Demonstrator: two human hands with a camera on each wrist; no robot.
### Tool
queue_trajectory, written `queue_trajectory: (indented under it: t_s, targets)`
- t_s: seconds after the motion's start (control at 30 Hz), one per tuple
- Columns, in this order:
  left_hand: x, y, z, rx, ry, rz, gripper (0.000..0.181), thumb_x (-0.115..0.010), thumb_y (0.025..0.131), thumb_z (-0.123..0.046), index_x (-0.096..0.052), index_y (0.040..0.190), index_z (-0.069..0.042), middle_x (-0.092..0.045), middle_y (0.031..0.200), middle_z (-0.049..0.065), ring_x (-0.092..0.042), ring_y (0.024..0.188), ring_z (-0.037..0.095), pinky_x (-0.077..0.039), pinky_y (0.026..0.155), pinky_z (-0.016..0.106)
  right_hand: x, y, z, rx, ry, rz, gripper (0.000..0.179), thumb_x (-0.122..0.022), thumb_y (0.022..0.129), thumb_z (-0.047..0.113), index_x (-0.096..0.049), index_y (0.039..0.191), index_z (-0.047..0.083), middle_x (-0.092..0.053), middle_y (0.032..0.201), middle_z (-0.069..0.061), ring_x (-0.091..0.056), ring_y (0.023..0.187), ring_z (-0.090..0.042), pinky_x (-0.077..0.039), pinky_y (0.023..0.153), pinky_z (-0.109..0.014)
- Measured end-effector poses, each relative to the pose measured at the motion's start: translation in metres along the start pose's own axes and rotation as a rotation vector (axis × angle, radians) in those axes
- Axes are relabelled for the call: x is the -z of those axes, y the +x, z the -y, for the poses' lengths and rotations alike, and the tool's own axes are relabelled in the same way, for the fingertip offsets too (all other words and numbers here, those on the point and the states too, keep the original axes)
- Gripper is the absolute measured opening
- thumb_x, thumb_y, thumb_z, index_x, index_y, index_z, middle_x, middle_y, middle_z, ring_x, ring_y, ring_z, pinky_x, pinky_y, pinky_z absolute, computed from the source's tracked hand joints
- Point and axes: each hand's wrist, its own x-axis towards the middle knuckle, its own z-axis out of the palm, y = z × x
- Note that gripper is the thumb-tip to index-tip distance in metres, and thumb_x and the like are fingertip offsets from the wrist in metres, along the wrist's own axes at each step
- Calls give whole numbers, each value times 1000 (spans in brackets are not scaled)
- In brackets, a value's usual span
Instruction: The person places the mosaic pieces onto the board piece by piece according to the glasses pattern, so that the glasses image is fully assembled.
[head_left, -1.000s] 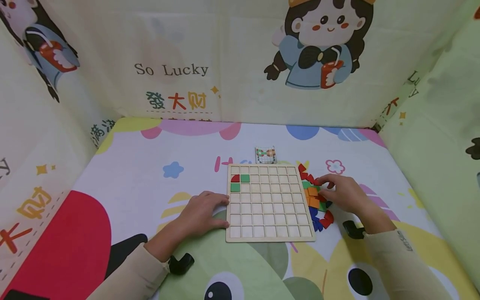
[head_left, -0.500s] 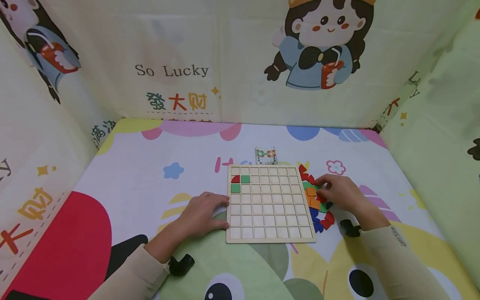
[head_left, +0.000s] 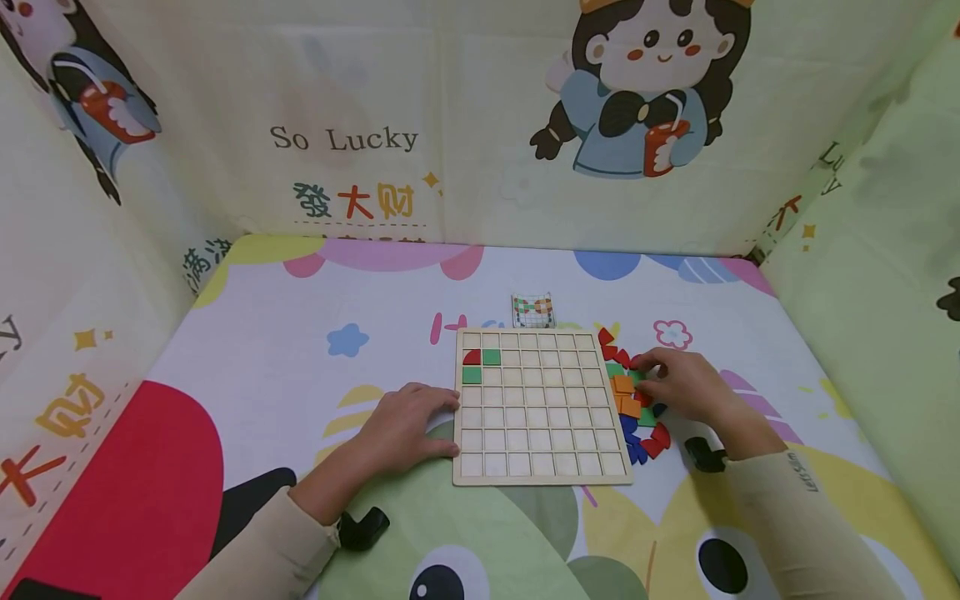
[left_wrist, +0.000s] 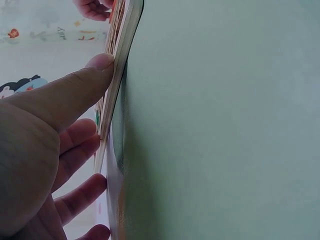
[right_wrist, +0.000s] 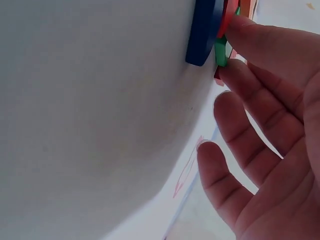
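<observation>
A wooden grid board (head_left: pixel 542 482) lies flat on the table. In its upper left squares sit a red quarter-circle tile (head_left: pixel 472 357) and two green square tiles (head_left: pixel 491 357). My left hand (head_left: pixel 401 429) rests at the board's left edge, its thumb (left_wrist: pixel 82 85) and fingertips touching the side. At the right edge lies a pile of red, green, orange and blue tiles (head_left: pixel 628 406). My right hand (head_left: pixel 690 387) reaches into it, thumb and index finger at either side of a green tile (right_wrist: pixel 220 52); I cannot tell whether they pinch it. A blue tile (right_wrist: pixel 204 35) stands close by.
Beyond the board's top edge lies a small pattern card (head_left: pixel 533 311) with a coloured bow design on a grid. The table wears a printed cloth (head_left: pixel 420 300), with printed fabric walls (head_left: pixel 480 125) at the back and sides.
My right hand has shifted only slightly among the tiles, and a little more green shows by its fingertips. The left hand and the board stay as they were.
</observation>
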Motion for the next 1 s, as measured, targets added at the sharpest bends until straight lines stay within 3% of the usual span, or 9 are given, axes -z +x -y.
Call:
queue_trajectory:
  t_s: [0.37,0.67,0.83,1.0]
  targets:
    - [0,0,0,1,2,-3,56,-86,79,-38,-67,126,-14,-62,132,-2,-52,125,27,-41,100,52,1,-1,-2,-2,-36,37,38,-74,90,24,-67,121,3,-66,100,-12,-57,92,-30,-56,74,-41]
    - [1,0,0,10,5,4,57,-86,79,-38,-67,127,-14,-62,133,-2,-51,126,27,-41,101,51,6,-2,-1,47,-77,-18,42,-76,88,27,-68,119,0,-67,105,-17,-58,94,-34,-55,78,-48]
    - [1,1,0,16,7,10,57,-85,79,-38,-66,127,-14,-61,134,-2,-50,127,26,-40,101,51,9,-3,6,86,-80,-61,38,-75,89,24,-69,116,0,-67,103,-17,-58,94,-34,-55,76,-47]
    - [1,1,0,14,0,9,57,-85,79,-38,-67,127,-14,-61,134,-3,-50,127,26,-40,101,51,6,1,21,116,-72,-50,37,-74,89,24,-69,116,0,-67,103,-14,-59,93,-32,-56,76,-44]
